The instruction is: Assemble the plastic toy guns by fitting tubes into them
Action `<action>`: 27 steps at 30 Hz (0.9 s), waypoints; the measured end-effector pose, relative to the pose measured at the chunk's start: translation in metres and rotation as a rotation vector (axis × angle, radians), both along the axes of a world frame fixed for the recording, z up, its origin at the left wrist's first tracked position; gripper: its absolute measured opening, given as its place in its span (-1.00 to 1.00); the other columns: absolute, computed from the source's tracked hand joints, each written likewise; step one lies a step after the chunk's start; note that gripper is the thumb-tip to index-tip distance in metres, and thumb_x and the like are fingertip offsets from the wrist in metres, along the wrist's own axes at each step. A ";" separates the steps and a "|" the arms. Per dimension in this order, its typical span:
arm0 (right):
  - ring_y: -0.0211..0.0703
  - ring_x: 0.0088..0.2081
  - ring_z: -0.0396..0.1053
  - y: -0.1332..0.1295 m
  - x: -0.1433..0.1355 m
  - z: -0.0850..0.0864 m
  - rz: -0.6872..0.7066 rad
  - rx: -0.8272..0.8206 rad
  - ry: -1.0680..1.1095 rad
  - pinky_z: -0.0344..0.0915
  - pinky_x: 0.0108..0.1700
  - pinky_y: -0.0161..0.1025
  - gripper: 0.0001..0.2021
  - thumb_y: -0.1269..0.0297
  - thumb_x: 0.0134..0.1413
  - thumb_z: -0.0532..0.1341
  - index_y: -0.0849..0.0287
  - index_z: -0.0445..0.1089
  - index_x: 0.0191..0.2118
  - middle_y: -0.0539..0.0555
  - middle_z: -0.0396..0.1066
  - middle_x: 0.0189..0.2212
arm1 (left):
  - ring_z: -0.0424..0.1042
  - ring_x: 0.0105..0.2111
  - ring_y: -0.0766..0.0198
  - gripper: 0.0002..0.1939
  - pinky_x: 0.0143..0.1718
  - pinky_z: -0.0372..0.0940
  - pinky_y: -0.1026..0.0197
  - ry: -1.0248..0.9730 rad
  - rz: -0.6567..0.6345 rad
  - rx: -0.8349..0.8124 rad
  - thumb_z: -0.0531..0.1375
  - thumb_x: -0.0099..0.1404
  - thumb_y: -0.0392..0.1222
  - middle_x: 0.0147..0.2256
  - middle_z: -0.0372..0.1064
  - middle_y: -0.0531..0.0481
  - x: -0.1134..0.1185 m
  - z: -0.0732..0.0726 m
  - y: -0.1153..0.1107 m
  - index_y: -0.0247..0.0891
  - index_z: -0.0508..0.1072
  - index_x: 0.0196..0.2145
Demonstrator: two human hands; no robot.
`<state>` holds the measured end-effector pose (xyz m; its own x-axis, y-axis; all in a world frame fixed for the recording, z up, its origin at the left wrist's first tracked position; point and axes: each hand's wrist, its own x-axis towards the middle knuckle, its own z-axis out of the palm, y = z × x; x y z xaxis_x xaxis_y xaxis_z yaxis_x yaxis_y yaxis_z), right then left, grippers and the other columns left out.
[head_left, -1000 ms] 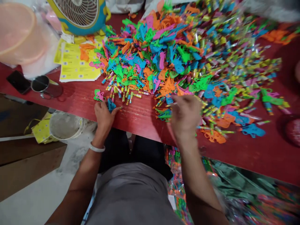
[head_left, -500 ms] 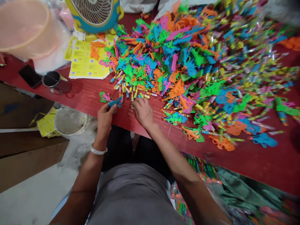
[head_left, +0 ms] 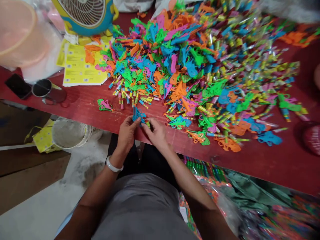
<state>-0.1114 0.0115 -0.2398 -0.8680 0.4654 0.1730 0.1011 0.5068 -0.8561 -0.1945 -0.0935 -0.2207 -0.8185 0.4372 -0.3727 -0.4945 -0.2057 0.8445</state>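
Observation:
My left hand [head_left: 127, 132] pinches a blue plastic toy piece [head_left: 137, 114] with a lattice pattern, above the table's near edge. Close against it, my right hand [head_left: 158, 134] has its fingers closed on a small yellow tube [head_left: 148, 124], mostly hidden by the fingertips. A pink and green toy piece [head_left: 105, 105] lies by itself left of my hands. Just beyond my fingers are several small wrapped tubes [head_left: 147, 100] at the front of a large heap of coloured toy pieces [head_left: 172, 63].
The red table [head_left: 82, 110] bears yellow printed sheets [head_left: 82, 71], a fan [head_left: 86, 16], a metal mug [head_left: 47, 90], a dark phone [head_left: 18, 86] and a pale basin [head_left: 16, 30]. Below stand a white bucket [head_left: 86, 136] and bags of toys [head_left: 212, 196].
My right hand has left the tubes on the table with one and come to my left hand. My left hand has moved right with the blue toy piece. The view has shifted slightly.

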 end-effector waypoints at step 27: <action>-0.01 -0.05 0.48 0.027 0.019 -0.006 0.147 0.012 -0.110 0.40 0.01 -0.08 -0.68 0.13 0.40 0.03 0.12 0.43 0.05 0.19 0.53 -0.06 | 0.38 -0.44 0.33 -0.73 -0.29 0.34 0.24 0.088 -0.141 -0.134 0.45 0.05 -0.03 -0.44 0.47 0.06 0.007 0.012 -0.003 -0.25 0.54 -0.43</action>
<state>-0.0925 0.0390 -0.2461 -0.9405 0.3306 0.0780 0.1180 0.5334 -0.8376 -0.1872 -0.0968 -0.2082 -0.7843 0.5016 -0.3650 -0.4337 -0.0228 0.9008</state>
